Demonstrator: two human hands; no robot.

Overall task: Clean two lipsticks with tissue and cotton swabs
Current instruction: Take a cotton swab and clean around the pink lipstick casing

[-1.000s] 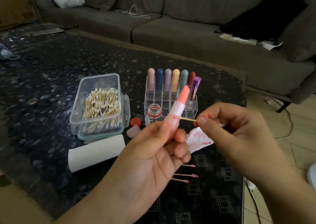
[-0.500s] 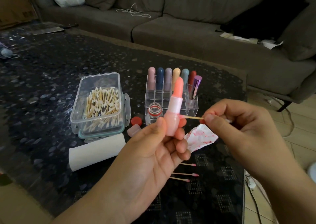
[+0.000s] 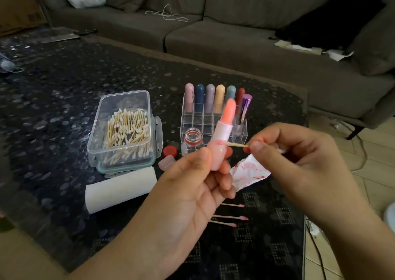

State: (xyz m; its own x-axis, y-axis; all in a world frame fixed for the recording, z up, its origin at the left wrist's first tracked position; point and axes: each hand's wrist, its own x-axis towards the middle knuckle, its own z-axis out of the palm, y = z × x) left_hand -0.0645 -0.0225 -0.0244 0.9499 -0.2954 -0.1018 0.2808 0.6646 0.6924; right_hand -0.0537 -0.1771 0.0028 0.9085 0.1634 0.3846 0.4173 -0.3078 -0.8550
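Lipstick [image 3: 222, 136] now upright in left hand [image 3: 192, 196], swab [image 3: 236, 144] touching

The left hand [image 3: 188, 185] is raised palm-up, thumb and fingers [image 3: 224, 164] curled around the lipstick [image 3: 222, 138]. Right of the lipstick, the right hand [image 3: 299, 162] pinches a cotton swab [image 3: 236, 144] against it, with a stained tissue [image 3: 249, 174] tucked beneath.

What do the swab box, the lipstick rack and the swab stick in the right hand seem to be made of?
Swab box: clear plastic by the look, glossy, its contents showing through the walls, with a teal rim at the base. Lipstick rack: clear hard plastic, perhaps acrylic, with see-through compartments. Cotton swab pinched by the right hand: pale tan, matte stick, probably wood or bamboo.
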